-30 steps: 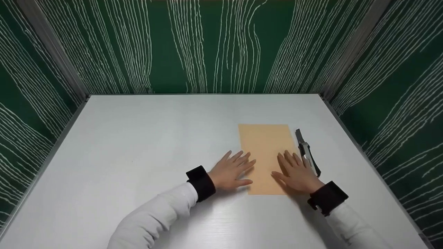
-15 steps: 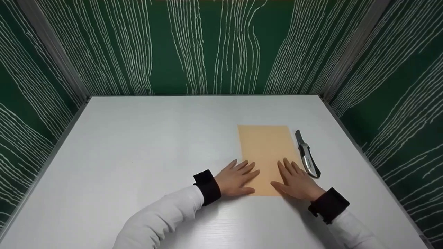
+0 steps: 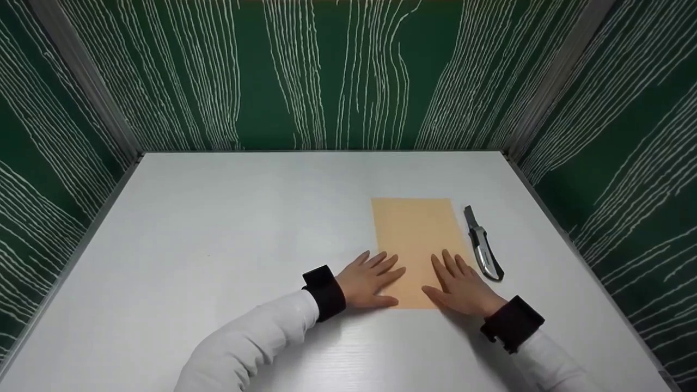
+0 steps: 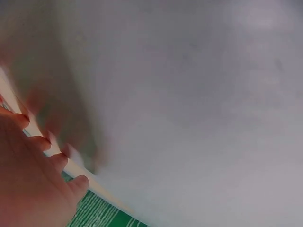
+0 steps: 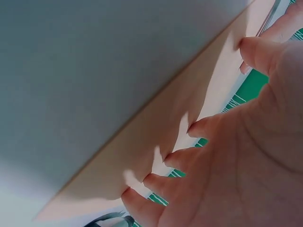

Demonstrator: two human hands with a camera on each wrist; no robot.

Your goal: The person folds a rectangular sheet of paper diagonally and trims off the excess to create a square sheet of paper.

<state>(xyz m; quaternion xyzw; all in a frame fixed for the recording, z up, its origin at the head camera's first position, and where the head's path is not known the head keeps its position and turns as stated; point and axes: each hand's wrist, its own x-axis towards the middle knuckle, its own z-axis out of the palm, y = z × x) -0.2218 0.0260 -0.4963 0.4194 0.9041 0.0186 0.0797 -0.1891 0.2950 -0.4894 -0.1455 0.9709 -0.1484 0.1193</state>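
Toward the right edge of the table [image 3: 245,218], left hand [image 3: 367,284] and right hand [image 3: 462,286], fingers outspread, have slid paper [image 3: 414,226] slightly left, widening clearance from knife [image 3: 484,250].

That head camera looks forward and down; wrist ones peer close past the fingers [image 5: 161,185]; head and right share the tan sheet [image 3: 415,226].

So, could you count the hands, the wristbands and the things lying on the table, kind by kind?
Hands: 2
Black wristbands: 2
Tan sheet: 1
Utility knife: 1
Total: 6
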